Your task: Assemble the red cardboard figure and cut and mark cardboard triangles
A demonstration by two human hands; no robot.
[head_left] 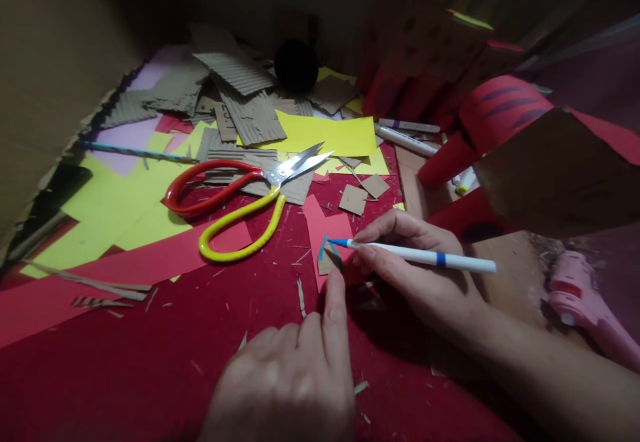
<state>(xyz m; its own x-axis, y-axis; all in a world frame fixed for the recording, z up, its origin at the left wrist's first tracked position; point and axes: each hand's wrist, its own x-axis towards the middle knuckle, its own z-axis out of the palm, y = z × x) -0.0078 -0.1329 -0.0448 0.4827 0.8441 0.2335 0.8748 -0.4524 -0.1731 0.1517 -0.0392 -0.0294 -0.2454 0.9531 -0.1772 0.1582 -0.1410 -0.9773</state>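
My right hand [415,255] is closed around a white marker [420,254] with a blue band. The marker's blue tip touches the upper edge of a small cut cardboard piece [327,263], which has blue colouring along its edges. That piece lies on a scrap of red paper [316,221]. With its index finger stretched out, my left hand [300,362] presses on the piece's lower right edge; the other fingers are curled and hold nothing. Scissors [277,174] with one red and one yellow handle lie spread beyond my hands. Two cardboard squares [353,200] rest nearby.
Corrugated cardboard scraps [253,112] and yellow paper [325,134] are heaped at the back. A long red paper strip [165,259] crosses the left. To the right stand a red paper tube construction [505,105] and a pink glue gun [575,289]. More markers [407,141] lie behind.
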